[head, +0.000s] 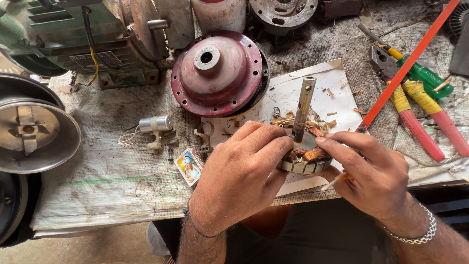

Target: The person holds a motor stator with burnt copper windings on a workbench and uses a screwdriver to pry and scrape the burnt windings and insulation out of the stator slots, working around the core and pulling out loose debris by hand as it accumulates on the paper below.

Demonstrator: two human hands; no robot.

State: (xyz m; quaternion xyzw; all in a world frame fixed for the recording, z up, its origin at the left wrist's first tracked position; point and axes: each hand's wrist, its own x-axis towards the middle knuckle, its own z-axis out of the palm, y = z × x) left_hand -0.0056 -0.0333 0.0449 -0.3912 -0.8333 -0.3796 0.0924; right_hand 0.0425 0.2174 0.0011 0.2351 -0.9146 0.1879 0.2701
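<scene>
A small motor stator (307,157) with copper windings and an upright steel shaft (303,105) sits at the bench's front edge on white paper (322,88). My left hand (242,176) grips its left side, fingers curled over the windings. My right hand (369,173) holds its right side, index finger on the copper coil, with a thin stick (333,182) tucked under the fingers. Bits of cut copper wire (337,115) lie scattered on the paper.
A red round motor cover (217,73) lies behind the paper, a green motor (88,36) at back left. Red-handled pliers (415,115), a green-handled screwdriver (422,73) and an orange strip (405,66) lie to the right. A capacitor (155,124), a small picture box (189,166) and a metal fan housing (34,132) lie left.
</scene>
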